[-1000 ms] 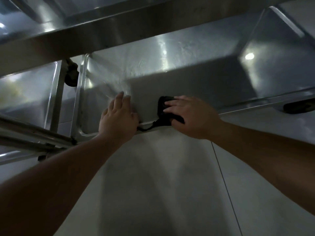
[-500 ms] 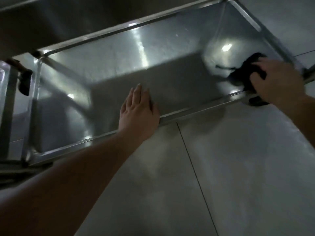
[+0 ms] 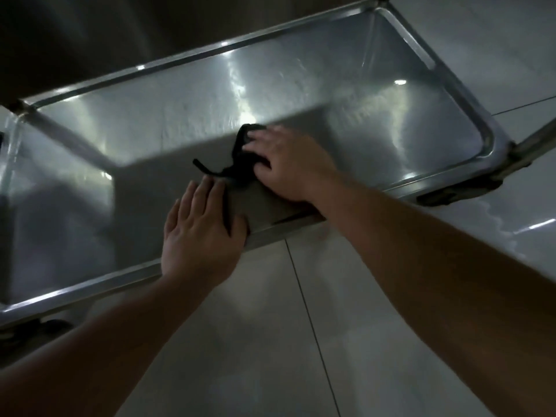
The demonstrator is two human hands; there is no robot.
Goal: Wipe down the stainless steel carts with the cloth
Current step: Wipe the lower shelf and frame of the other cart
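Note:
The lowest shelf of a stainless steel cart [image 3: 316, 85] fills the upper half of the head view, a shallow shiny tray with a raised rim. My right hand [image 3: 288, 164] presses a dark cloth [image 3: 240, 158] flat on the middle of the shelf; a thin strip of the cloth trails to the left. My left hand [image 3: 201, 233] lies flat, fingers together, on the shelf's near rim just left of the cloth, holding nothing.
A higher shelf of the cart [image 3: 90, 34] overhangs at the top left. Cart legs and dark casters stand at the right corner [image 3: 457, 194] and bottom left [image 3: 33, 332]. Pale glossy floor tiles [image 3: 301, 341] lie below and to the right.
My right hand has slid the cloth from the shelf's right end back to the middle, close to my left hand. My left hand has stayed on the near rim.

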